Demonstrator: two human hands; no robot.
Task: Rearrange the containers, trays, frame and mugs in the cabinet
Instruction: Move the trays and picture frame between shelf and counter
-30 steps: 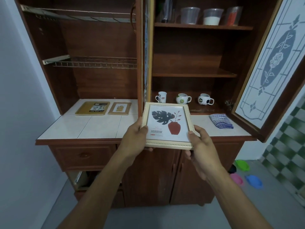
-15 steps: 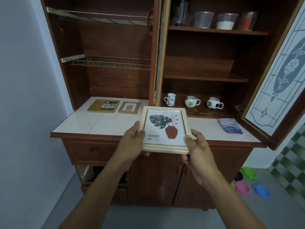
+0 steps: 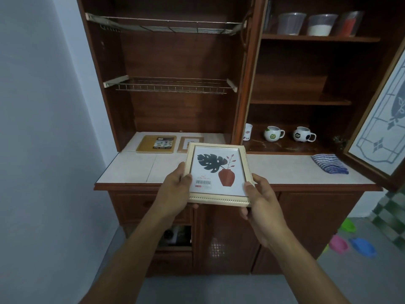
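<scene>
I hold a cream picture frame (image 3: 217, 172) with a leaf-and-vase print in front of the counter edge. My left hand (image 3: 175, 189) grips its left side and my right hand (image 3: 260, 200) grips its lower right corner. On the tiled counter (image 3: 131, 170) at the back lie a yellow tray (image 3: 156, 144) and a small wooden frame (image 3: 186, 142), partly hidden by the held frame. Three mugs (image 3: 272, 133) stand on the lowest right shelf. Clear plastic containers (image 3: 320, 25) sit on the top right shelf.
A folded blue striped cloth (image 3: 329, 164) lies on the counter's right end. The cabinet's glass door (image 3: 381, 128) stands open at right. Two wire racks (image 3: 171, 85) span the left compartment. Colourful plastic items (image 3: 361, 246) lie on the floor at right.
The view has shifted left, so the cabinet sits further right in the frame. Both hands still hold the frame, which has stayed in front of the counter edge.
</scene>
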